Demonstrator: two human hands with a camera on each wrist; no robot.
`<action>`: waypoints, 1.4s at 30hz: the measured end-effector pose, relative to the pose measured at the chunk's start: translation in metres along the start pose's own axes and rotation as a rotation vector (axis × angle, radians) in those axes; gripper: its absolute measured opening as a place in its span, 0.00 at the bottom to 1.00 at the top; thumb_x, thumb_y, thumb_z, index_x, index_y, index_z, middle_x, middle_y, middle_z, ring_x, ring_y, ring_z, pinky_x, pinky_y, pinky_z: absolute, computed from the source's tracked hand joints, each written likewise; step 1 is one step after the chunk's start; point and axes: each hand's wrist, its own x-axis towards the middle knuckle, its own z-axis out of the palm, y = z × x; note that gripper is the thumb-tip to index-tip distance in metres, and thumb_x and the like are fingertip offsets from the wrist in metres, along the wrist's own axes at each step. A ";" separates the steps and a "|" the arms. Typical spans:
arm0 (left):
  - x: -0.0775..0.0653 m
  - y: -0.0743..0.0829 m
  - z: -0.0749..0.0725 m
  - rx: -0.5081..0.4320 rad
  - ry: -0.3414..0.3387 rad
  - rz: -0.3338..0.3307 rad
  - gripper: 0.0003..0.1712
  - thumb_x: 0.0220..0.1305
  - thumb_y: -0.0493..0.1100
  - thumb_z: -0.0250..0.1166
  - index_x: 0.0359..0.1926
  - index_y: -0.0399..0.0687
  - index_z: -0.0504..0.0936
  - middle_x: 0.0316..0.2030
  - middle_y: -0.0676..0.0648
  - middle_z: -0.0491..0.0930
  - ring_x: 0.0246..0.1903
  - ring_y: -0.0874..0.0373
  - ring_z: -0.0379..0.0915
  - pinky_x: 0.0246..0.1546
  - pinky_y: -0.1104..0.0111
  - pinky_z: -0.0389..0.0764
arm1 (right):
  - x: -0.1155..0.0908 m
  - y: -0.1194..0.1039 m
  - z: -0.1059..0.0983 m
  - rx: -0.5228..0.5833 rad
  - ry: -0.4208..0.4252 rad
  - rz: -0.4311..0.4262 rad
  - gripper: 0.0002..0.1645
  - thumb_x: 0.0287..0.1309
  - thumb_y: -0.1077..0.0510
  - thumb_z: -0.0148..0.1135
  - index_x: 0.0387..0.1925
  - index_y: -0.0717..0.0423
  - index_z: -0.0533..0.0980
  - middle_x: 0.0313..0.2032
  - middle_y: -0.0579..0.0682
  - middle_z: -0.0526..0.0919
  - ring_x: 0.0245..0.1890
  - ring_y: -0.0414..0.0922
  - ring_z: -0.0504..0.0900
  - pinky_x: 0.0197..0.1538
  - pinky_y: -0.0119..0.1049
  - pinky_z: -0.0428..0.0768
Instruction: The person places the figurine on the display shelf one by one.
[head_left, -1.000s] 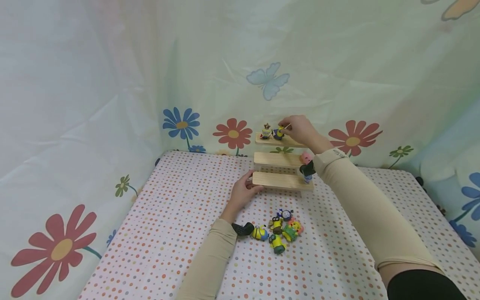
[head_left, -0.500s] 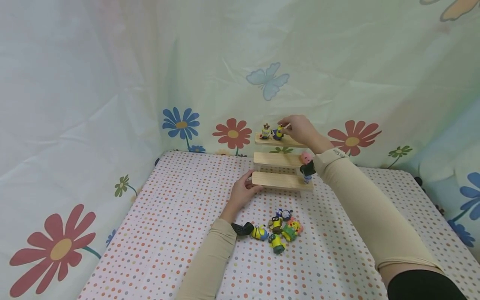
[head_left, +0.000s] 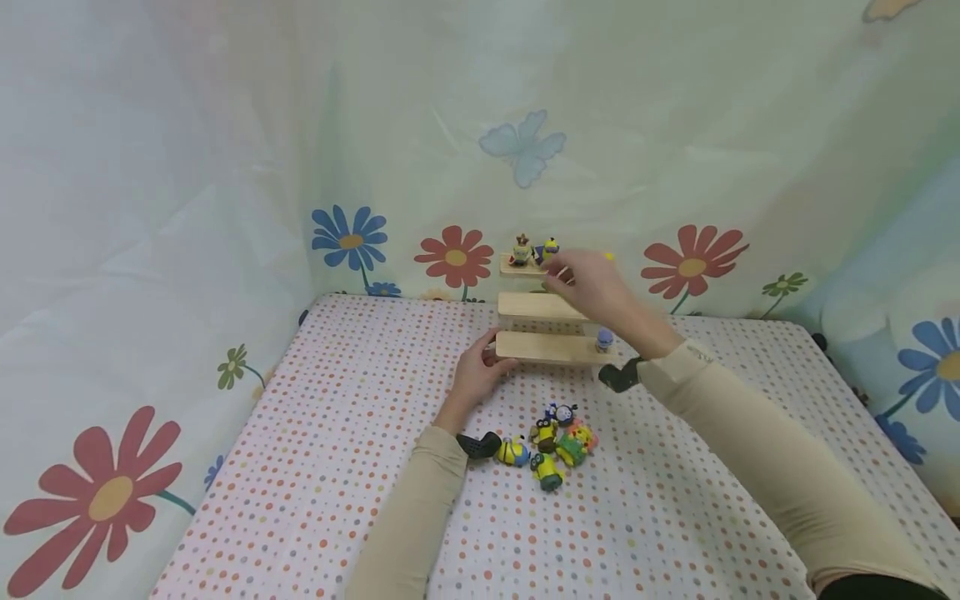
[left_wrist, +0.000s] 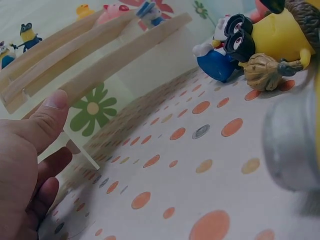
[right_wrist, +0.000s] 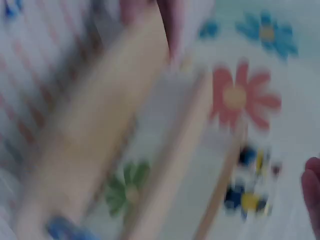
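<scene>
Pale wooden three-tier shelf (head_left: pixel 536 306) stands at the frame's centre; the left hand (head_left: pixel 477 372) grips its lowest board (head_left: pixel 546 347), probably for steadiness; the right hand (head_left: pixel 592 287), loosely bent with nothing visible in it, is at lower right of a yellow-and-blue plastic figurine (head_left: pixel 548 250) on the top board (head_left: pixel 516 268).

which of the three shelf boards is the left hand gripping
The lowest board, in front: the left hand grips its left end. The middle board and top board rise behind it, clear of that hand.
</scene>
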 end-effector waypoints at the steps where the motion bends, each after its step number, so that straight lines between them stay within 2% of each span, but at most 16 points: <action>1: 0.000 0.001 -0.001 0.014 0.002 -0.001 0.49 0.52 0.60 0.69 0.72 0.56 0.59 0.58 0.41 0.76 0.52 0.53 0.78 0.45 0.65 0.82 | -0.012 -0.009 0.008 -0.004 -0.034 -0.036 0.13 0.62 0.58 0.61 0.47 0.59 0.80 0.38 0.54 0.85 0.35 0.47 0.84 0.39 0.39 0.83; 3: 0.001 0.002 -0.002 0.044 0.010 0.006 0.49 0.52 0.62 0.68 0.72 0.55 0.59 0.57 0.41 0.77 0.52 0.52 0.78 0.47 0.64 0.81 | -0.038 -0.025 0.028 0.005 -0.136 -0.099 0.11 0.60 0.59 0.63 0.43 0.57 0.81 0.35 0.51 0.85 0.32 0.42 0.82 0.35 0.32 0.82; 5: 0.001 0.002 -0.003 0.050 0.012 0.018 0.48 0.54 0.60 0.68 0.72 0.53 0.59 0.57 0.41 0.76 0.52 0.52 0.78 0.47 0.63 0.81 | -0.063 -0.038 0.048 0.001 -0.248 -0.166 0.13 0.58 0.57 0.65 0.44 0.56 0.81 0.36 0.49 0.84 0.31 0.39 0.81 0.34 0.28 0.80; 9: 0.001 0.000 -0.001 0.033 0.012 0.043 0.48 0.54 0.59 0.68 0.72 0.52 0.59 0.57 0.39 0.76 0.51 0.51 0.79 0.45 0.64 0.82 | -0.102 -0.050 0.080 -0.056 -0.436 -0.236 0.26 0.56 0.51 0.67 0.54 0.59 0.76 0.43 0.50 0.81 0.36 0.41 0.81 0.39 0.32 0.81; 11: 0.000 0.000 0.000 0.032 0.017 0.042 0.48 0.55 0.59 0.68 0.72 0.52 0.59 0.57 0.40 0.76 0.51 0.52 0.79 0.45 0.66 0.82 | -0.114 -0.052 0.092 -0.100 -0.460 -0.240 0.32 0.54 0.49 0.68 0.56 0.60 0.74 0.45 0.51 0.81 0.36 0.41 0.80 0.40 0.35 0.81; 14: 0.000 0.000 0.000 0.041 0.032 0.031 0.47 0.54 0.59 0.69 0.71 0.53 0.60 0.56 0.40 0.77 0.51 0.52 0.79 0.46 0.66 0.82 | -0.121 -0.051 0.105 -0.148 -0.440 -0.214 0.34 0.51 0.45 0.70 0.55 0.61 0.75 0.43 0.50 0.81 0.31 0.38 0.78 0.37 0.34 0.79; 18: 0.000 0.002 0.000 0.029 0.031 0.015 0.47 0.54 0.59 0.69 0.71 0.54 0.60 0.56 0.40 0.78 0.51 0.52 0.78 0.46 0.65 0.81 | -0.124 -0.049 0.118 -0.170 -0.417 -0.170 0.29 0.50 0.44 0.70 0.49 0.58 0.79 0.37 0.47 0.82 0.27 0.35 0.74 0.32 0.31 0.75; 25: -0.001 0.002 0.001 0.018 0.032 0.008 0.48 0.53 0.59 0.70 0.71 0.54 0.60 0.57 0.41 0.76 0.52 0.53 0.77 0.48 0.64 0.81 | -0.128 -0.049 0.124 -0.149 -0.403 -0.108 0.22 0.48 0.45 0.71 0.42 0.52 0.81 0.36 0.44 0.83 0.30 0.37 0.75 0.43 0.43 0.76; 27: -0.001 0.003 0.001 0.019 0.032 0.010 0.48 0.53 0.59 0.70 0.72 0.54 0.60 0.57 0.41 0.76 0.52 0.52 0.77 0.48 0.64 0.81 | -0.130 -0.048 0.125 -0.125 -0.398 -0.089 0.20 0.47 0.46 0.71 0.41 0.51 0.80 0.34 0.42 0.82 0.28 0.36 0.72 0.44 0.43 0.74; 31: -0.002 0.002 0.002 0.025 0.028 0.017 0.48 0.54 0.59 0.69 0.72 0.53 0.60 0.57 0.41 0.77 0.52 0.53 0.78 0.48 0.64 0.81 | -0.131 -0.044 0.124 -0.021 -0.372 -0.052 0.19 0.48 0.49 0.71 0.39 0.52 0.76 0.29 0.41 0.80 0.23 0.33 0.69 0.35 0.33 0.73; 34: -0.002 0.002 0.002 0.029 0.030 0.023 0.47 0.54 0.59 0.69 0.72 0.53 0.60 0.57 0.41 0.77 0.52 0.53 0.78 0.48 0.64 0.81 | -0.130 -0.039 0.120 0.101 -0.340 -0.002 0.20 0.50 0.52 0.71 0.40 0.54 0.72 0.30 0.43 0.80 0.24 0.34 0.71 0.28 0.27 0.72; 38: -0.002 0.002 0.002 0.029 0.031 0.036 0.47 0.54 0.59 0.69 0.71 0.53 0.60 0.58 0.42 0.75 0.52 0.53 0.78 0.48 0.64 0.81 | -0.128 -0.030 0.110 0.248 -0.274 0.075 0.23 0.53 0.56 0.69 0.46 0.57 0.68 0.38 0.50 0.81 0.34 0.39 0.79 0.34 0.30 0.78; 42: -0.002 0.002 0.002 0.027 0.025 0.041 0.47 0.54 0.58 0.69 0.71 0.52 0.60 0.61 0.43 0.72 0.52 0.53 0.78 0.48 0.64 0.81 | -0.123 -0.017 0.101 0.351 -0.197 0.105 0.27 0.57 0.59 0.65 0.57 0.59 0.67 0.46 0.55 0.77 0.42 0.44 0.78 0.40 0.36 0.79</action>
